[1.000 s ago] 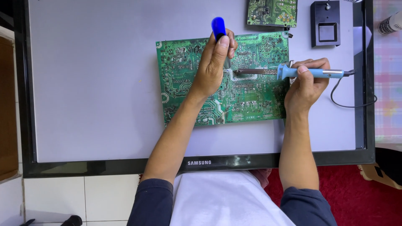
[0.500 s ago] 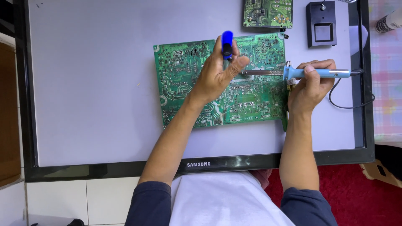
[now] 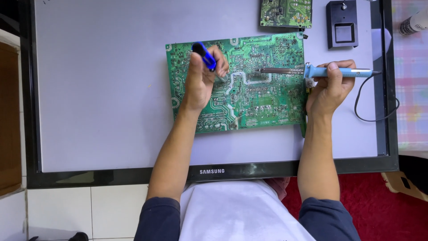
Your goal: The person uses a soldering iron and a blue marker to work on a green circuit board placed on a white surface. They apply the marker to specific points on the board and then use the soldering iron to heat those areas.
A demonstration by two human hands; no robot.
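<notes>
A large green circuit board [image 3: 263, 96] lies solder side up on a flat white screen panel [image 3: 98, 89]. My left hand [image 3: 201, 80] rests on the board's left half and grips a blue-handled desoldering pump [image 3: 204, 55], its tip pointing down toward the board's middle. My right hand [image 3: 329, 89] sits at the board's right edge and holds a light blue soldering iron [image 3: 312, 71], whose metal shaft lies level and points left over the board.
A smaller green circuit board [image 3: 285, 12] lies at the top edge. A black iron stand [image 3: 341, 29] sits to its right. The iron's black cord [image 3: 379, 107] loops at the right. The panel's black bezel [image 3: 214, 171] runs along the near side.
My left hand with the blue pump has moved left across the board, away from the iron's tip. The right hand and the iron have stayed about in place.
</notes>
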